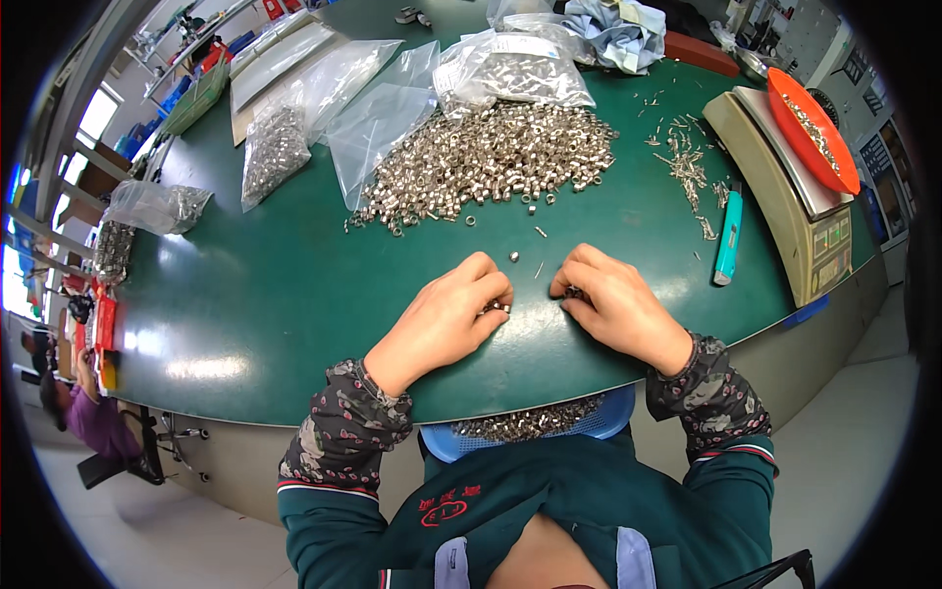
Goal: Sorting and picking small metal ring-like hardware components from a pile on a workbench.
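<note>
My left hand (446,312) is closed around a few small shiny metal rings, which peek out between thumb and fingers. Opposite it, my right hand (618,306) curls over some small metal pieces, mostly hidden by the fingers. Both hands rest just above the green tabletop (265,304), a short gap apart. Between and beyond them lie a single metal ring (513,256) and a thin metal pin (539,269). Farther back spreads a large heap of metal rings (491,162). A blue basket (446,445) full of small metal parts sits at my lap, below the table edge.
Bulging clear bags (515,74) of parts stand behind the heap; another bag (275,147) lies left. At right are scattered pins (684,162), a teal utility knife (728,239) and a scale (775,196) bearing an orange bowl (783,93). A person in purple (98,427) sits far left.
</note>
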A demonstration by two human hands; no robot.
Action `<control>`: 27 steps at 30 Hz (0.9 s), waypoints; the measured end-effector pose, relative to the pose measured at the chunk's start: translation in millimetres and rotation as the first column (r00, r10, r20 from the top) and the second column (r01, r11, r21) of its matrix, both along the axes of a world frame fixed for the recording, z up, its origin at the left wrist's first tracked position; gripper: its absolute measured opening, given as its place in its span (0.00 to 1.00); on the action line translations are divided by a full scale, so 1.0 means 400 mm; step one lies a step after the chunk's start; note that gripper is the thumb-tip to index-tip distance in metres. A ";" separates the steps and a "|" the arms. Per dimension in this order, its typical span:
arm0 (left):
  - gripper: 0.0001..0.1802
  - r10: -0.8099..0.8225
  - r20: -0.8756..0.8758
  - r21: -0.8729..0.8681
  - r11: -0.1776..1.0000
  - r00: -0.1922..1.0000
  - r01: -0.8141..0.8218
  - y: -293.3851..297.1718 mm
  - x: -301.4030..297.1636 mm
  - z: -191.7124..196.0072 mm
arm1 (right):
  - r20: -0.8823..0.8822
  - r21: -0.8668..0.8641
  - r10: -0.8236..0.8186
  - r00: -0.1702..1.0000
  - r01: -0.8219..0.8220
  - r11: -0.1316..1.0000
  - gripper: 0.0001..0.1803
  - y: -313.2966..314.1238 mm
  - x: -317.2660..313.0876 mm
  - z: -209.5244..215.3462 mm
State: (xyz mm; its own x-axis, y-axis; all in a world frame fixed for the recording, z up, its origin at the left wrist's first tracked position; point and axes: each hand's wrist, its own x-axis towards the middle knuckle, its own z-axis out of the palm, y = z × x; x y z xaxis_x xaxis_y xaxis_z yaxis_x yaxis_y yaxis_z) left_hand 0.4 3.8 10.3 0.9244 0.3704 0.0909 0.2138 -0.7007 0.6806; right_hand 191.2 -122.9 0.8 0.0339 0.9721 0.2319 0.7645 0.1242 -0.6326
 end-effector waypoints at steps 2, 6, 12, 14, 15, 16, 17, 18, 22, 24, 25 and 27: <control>0.11 -0.052 0.018 -0.060 0.997 0.998 0.053 -0.008 -0.008 0.004 | -0.040 -0.026 0.054 0.998 -0.055 0.998 0.08 -0.006 -0.019 0.007; 0.13 0.006 -0.015 -0.227 0.974 1.000 -0.009 -0.004 -0.028 0.017 | -0.164 -0.096 0.085 0.983 -0.102 0.990 0.10 -0.001 -0.046 0.021; 0.17 0.134 0.080 -0.047 0.990 0.988 -0.130 0.000 -0.050 -0.027 | -0.093 0.016 0.045 0.995 -0.044 0.999 0.14 0.010 -0.066 -0.015; 0.18 0.080 0.046 0.106 0.991 0.996 -0.085 -0.008 -0.047 -0.025 | -0.051 0.035 0.046 0.998 -0.044 0.998 0.16 0.016 -0.077 -0.014; 0.18 0.081 0.046 0.106 0.991 0.996 -0.086 -0.012 -0.046 -0.023 | -0.026 0.034 0.056 0.998 -0.055 0.998 0.15 0.019 -0.082 -0.014; 0.18 0.085 0.031 0.121 0.989 0.996 -0.089 -0.014 -0.044 -0.023 | 0.000 0.032 0.064 0.998 -0.064 0.997 0.15 0.021 -0.083 -0.015; 0.18 0.090 0.016 0.137 0.986 0.996 -0.091 -0.016 -0.043 -0.023 | 0.000 0.031 0.064 0.998 -0.064 0.997 0.15 0.022 -0.082 -0.016; 0.18 0.090 0.016 0.136 0.986 0.996 -0.091 -0.018 -0.044 -0.021 | -0.018 0.009 0.084 0.996 -0.084 0.996 0.15 0.023 -0.080 -0.017; 0.17 0.035 0.038 0.110 0.993 0.999 -0.039 -0.042 -0.059 -0.021 | -0.034 0.040 0.126 0.991 -0.125 0.991 0.12 0.007 -0.076 -0.015; 0.16 0.013 0.060 0.073 0.997 0.998 -0.018 -0.068 -0.076 -0.017 | -0.036 -0.030 0.156 0.987 -0.158 0.987 0.12 -0.024 -0.084 0.006; 0.16 0.009 0.030 0.045 0.999 1.000 -0.010 -0.086 -0.085 -0.006 | -0.034 -0.092 0.183 0.983 -0.185 0.978 0.12 -0.038 -0.086 0.015; 0.15 -0.051 0.011 -0.048 0.998 0.999 0.051 -0.114 -0.109 -0.006 | -0.086 -0.122 0.274 0.958 -0.283 0.951 0.12 -0.069 -0.092 0.014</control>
State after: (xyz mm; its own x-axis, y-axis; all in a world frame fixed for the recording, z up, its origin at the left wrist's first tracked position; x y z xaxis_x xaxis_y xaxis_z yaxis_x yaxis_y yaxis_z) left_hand -43.1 -41.9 8.1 0.9414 0.3268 0.0836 0.1714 -0.6769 0.7158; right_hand 154.3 -150.7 6.6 -0.2317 0.9668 0.1076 0.6667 0.2384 -0.7061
